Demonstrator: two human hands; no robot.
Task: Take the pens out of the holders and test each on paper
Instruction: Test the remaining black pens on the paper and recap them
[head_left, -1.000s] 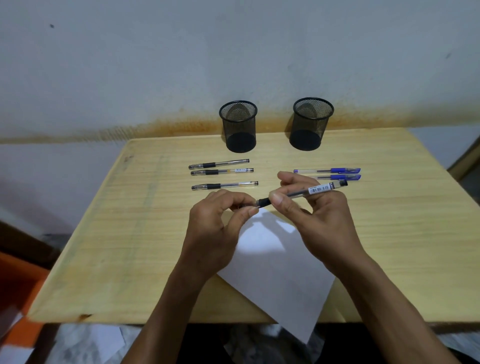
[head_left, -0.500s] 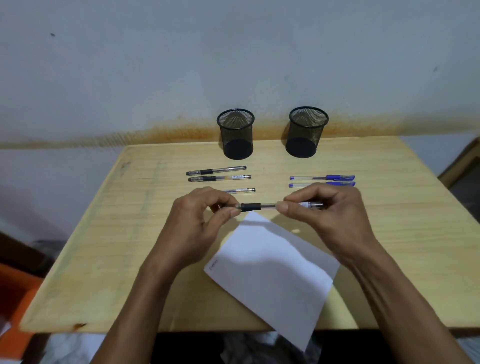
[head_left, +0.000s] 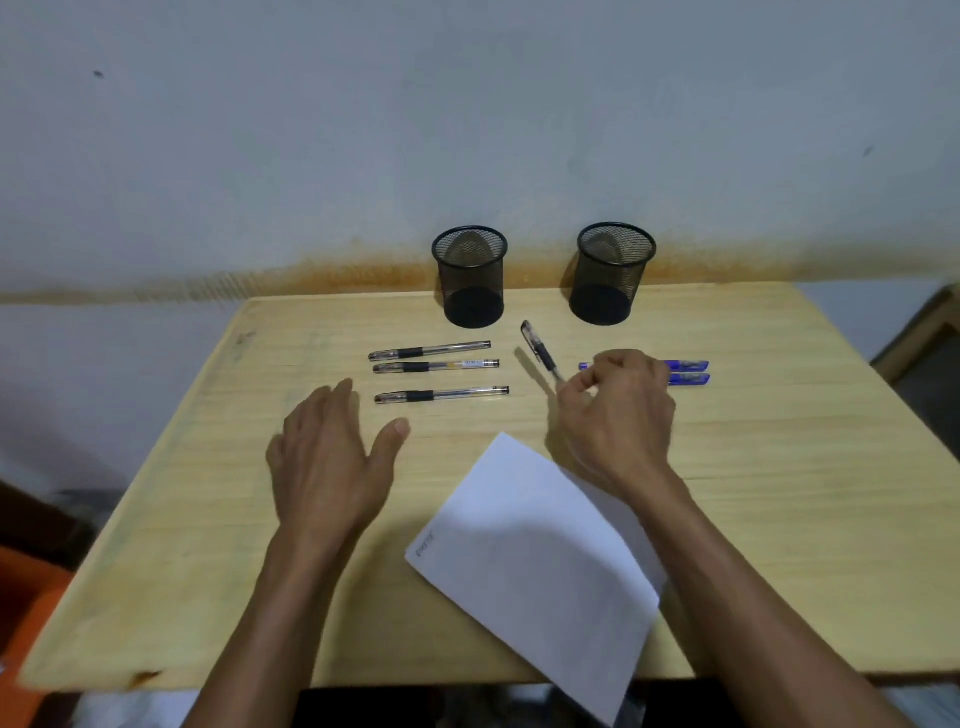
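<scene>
left holder (head_left: 470, 278) – right holder (head_left: 613, 275) (both empty) | right grip (head_left: 618, 415) pinches black pen (head_left: 540, 351) | left grip (head_left: 332, 457) spread, holding nothing

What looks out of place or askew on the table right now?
The paper lies turned at an angle, its near corner hanging over the table edge. The pens on the table lie in neat rows; only the black pen in the right hand points off-line. Both holders stand upright. Nothing spilled or damaged.

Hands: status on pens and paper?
Left hand open, empty. Right hand pinches capped black gel pen. White paper sheet unobstructed.
</scene>
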